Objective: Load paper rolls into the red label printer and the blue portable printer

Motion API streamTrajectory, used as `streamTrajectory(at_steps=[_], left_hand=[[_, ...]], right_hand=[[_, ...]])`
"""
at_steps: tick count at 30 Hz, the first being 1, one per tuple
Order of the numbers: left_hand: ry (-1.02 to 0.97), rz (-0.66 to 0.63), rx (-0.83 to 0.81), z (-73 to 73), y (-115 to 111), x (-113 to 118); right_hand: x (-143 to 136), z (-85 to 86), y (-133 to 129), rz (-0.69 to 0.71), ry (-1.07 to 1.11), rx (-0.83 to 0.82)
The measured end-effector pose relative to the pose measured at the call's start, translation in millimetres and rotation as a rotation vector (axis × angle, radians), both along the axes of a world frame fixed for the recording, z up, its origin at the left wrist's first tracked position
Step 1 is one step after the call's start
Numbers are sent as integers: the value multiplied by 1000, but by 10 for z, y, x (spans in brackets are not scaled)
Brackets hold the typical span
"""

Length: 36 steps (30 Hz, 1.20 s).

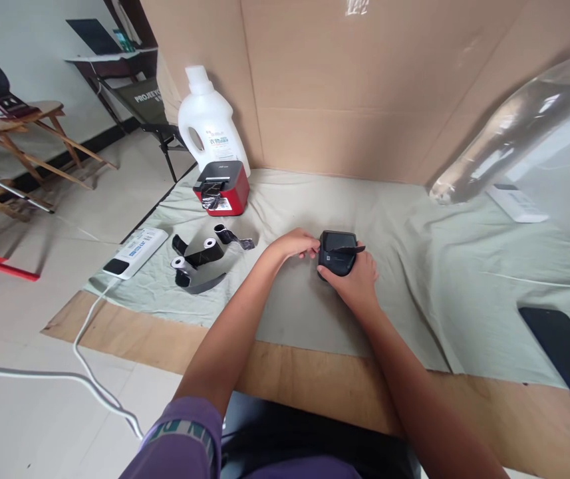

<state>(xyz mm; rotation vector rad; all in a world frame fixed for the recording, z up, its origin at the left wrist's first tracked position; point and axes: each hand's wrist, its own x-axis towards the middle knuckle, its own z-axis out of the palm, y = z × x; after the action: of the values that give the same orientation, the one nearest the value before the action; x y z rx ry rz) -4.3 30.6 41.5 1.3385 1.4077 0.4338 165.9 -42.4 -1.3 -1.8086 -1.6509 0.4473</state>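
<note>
A small black label printer (337,262) rests on the cloth in front of me, a short dark strip (348,249) sticking out across its upper side. My right hand (358,278) wraps around its right and near sides, thumb along the near edge. At the left edge of the printer, my left hand (300,244) has its fingers curled and fingertips pressed to the casing; whether they pinch some small part there is hidden. Left of my hands lie several loose black tape rolls (205,254), some showing white cores.
A red and black box-shaped printer (235,189) stands before a white detergent jug (209,120). A white power strip (136,253) with its cable lies at the left edge. A phone (564,356) is at right, a plastic bottle (519,126) leans behind, and a cardboard wall (339,86) closes the back.
</note>
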Motion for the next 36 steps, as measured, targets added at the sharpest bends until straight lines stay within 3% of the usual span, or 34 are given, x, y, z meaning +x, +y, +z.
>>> streamTrajectory(at_steps=[29,36], left_hand=[[47,11,40,-56,-19,80],[68,0,31,17,-73,81]], right_hand=[[-14,17,-1,-14,42,-20],[-12,38,7,-19,40,-52]])
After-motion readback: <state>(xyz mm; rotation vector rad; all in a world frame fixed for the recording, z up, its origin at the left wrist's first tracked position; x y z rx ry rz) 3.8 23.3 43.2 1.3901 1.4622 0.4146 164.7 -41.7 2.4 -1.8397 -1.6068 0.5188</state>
